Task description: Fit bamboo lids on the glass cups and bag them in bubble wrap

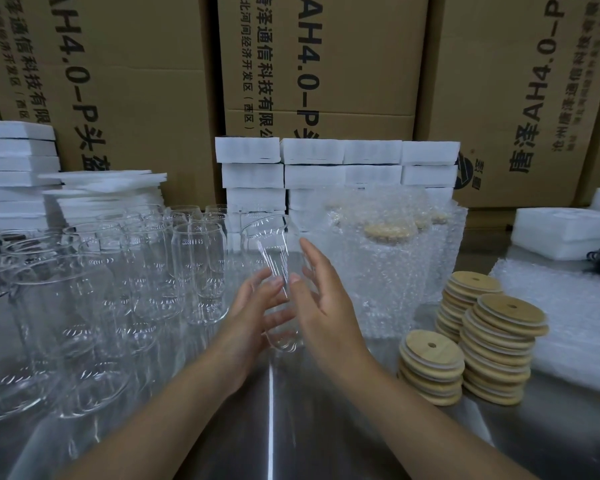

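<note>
Left hand grips a glass cup, fingers wrapped round its lower body. The cup is tilted and off the table, rim away from the person. Right hand lies against the cup's right side with fingers straight and spread, thumb on the glass. Stacks of bamboo lids sit right of the right hand. Bubble-wrapped cups stand just beyond it. Bare cups crowd left of the left hand. White foam blocks are stacked farther back.
</note>
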